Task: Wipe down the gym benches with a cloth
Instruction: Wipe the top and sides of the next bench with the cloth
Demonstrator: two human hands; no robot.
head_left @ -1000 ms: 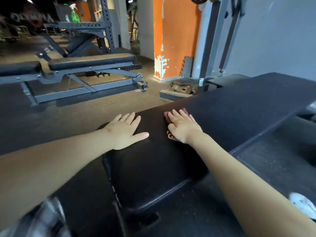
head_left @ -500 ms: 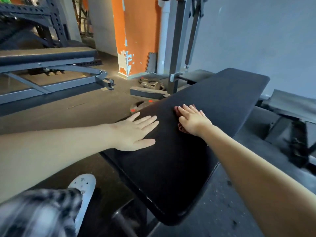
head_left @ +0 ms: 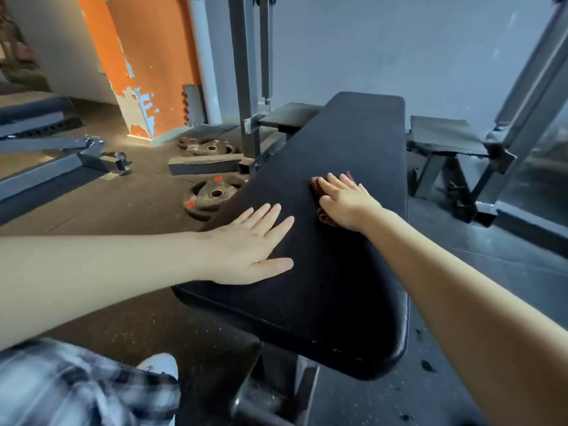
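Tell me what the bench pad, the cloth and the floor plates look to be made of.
Bench pad: likely black vinyl or leatherette over foam; matte, fine grain, rounded cushioned edges. Cloth: soft reddish fabric, bunched in folds under the right hand; weave not discernible. Weight plates: dark rubber or cast metal, dull, dusty, with a brassy centre ring.

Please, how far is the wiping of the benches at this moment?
Done: cannot tell; the black bench pad shows no wet trace. In hand: the right hand presses the red cloth flat on the middle of the pad, while the left hand rests flat near its left edge. Left: probably the far end of this pad, and the second bench at the far left.
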